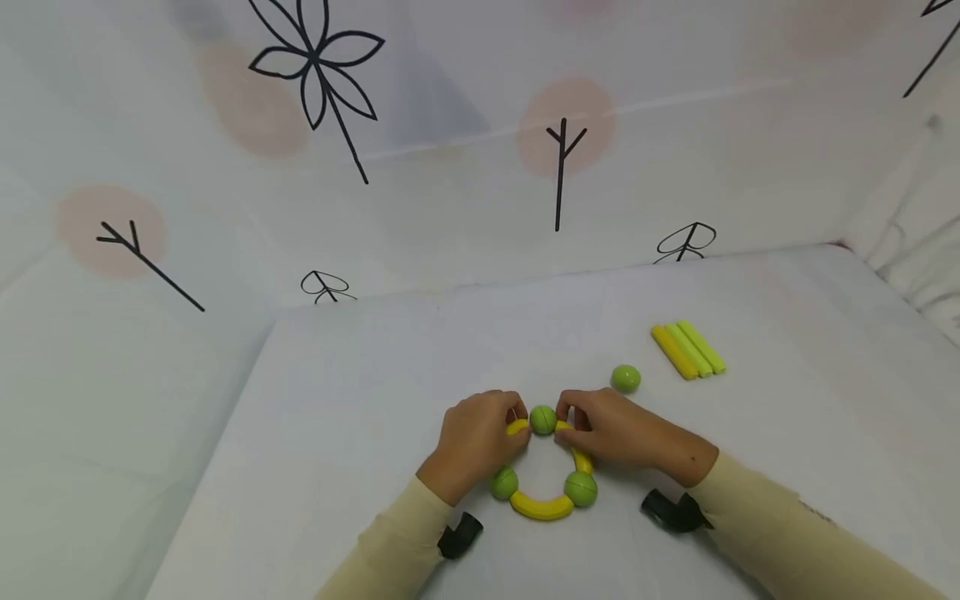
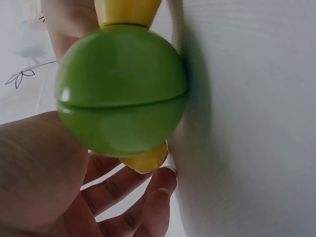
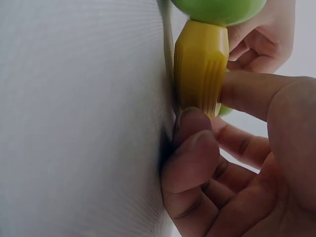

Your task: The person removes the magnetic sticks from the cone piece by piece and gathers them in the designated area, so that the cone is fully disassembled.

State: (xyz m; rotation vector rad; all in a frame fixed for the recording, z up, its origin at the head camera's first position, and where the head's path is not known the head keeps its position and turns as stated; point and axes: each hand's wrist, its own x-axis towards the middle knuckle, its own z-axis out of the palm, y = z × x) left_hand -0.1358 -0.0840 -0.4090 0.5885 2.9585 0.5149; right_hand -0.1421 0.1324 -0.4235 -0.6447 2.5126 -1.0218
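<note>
Low at center of the frame, a nearly closed left hand (image 1: 477,433) and right hand (image 1: 611,425) each pinch a curved yellow stick (image 1: 582,461) beside a ring's (image 1: 541,507) top green ball (image 1: 543,420), where gentle, level inward pressure would likely align everything.

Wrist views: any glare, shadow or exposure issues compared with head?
Left wrist: dim, small bright glint on the green ball, soft shadow beside it on the white surface; right wrist: also dim, dark shadow beside the right hand's curled fingers; head: brighter overall, only faint shadows around the ring.
</note>
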